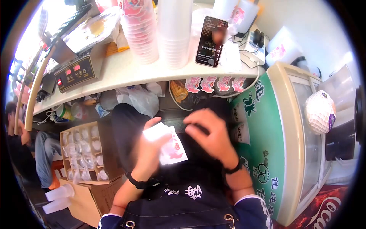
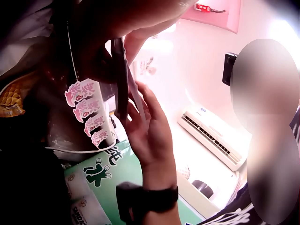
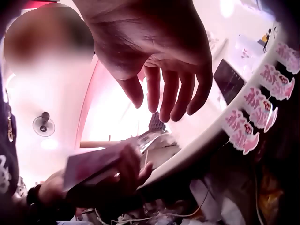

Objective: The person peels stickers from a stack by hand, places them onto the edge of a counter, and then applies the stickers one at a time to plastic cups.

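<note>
Printed card stack (image 1: 176, 152), held in left hand (image 1: 148, 148)

Cards: white, pink-printed; above the lap (image 1: 124, 124), before the tabletop's (image 1: 118, 70) front edge. Left grip: holding the stack, thumb across its face. Right hand (image 1: 209, 135): grip wide, fingers loosely bent, apart from the cards. Tabletop: phone (image 1: 209, 47) near front edge, toward right end; pink-printed cups (image 1: 139, 36) and plain translucent cups (image 1: 174, 36), stacked, left of it.

sheets (image 1: 177, 147): white, pink print | apron (image 1: 175, 214): black, white lettering | freezer side (image 1: 263, 131): green, dark-green lettering
</note>
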The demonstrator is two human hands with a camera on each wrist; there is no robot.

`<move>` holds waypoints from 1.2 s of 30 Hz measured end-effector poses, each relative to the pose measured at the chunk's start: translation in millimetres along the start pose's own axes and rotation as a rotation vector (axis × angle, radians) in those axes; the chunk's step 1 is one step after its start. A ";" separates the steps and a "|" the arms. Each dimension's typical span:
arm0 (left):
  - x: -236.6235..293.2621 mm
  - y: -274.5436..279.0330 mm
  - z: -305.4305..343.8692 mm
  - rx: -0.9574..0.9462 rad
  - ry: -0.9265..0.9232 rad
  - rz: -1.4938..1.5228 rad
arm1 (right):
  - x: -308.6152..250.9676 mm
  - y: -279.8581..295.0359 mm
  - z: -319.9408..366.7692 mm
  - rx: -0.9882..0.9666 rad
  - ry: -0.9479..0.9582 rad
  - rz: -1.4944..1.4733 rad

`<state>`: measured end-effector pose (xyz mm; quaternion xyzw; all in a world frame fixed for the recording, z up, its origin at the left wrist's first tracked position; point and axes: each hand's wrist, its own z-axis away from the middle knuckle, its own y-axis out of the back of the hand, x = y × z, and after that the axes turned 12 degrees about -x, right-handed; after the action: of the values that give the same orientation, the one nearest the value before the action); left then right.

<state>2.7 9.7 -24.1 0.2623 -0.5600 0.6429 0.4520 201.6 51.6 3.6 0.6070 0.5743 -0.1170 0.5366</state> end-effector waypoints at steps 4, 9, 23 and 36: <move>6.0 -13.4 3.7 -0.002 -0.071 -0.053 | -12.1 -30.6 17.0 0.133 0.004 0.026; 11.4 -23.7 8.8 -0.014 -0.153 -0.042 | -29.4 -26.6 13.7 0.280 0.076 0.145; 15.2 -28.6 16.8 -0.111 -0.127 -0.088 | -29.0 -16.1 8.1 0.155 0.068 0.212; 5.0 -21.2 14.6 -0.217 -0.038 0.100 | -14.7 -14.1 16.3 0.120 0.379 0.474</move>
<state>16.5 -3.6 -6.1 0.1954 -0.6471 0.5953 0.4344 193.2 27.1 1.1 0.7656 0.4986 0.0930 0.3958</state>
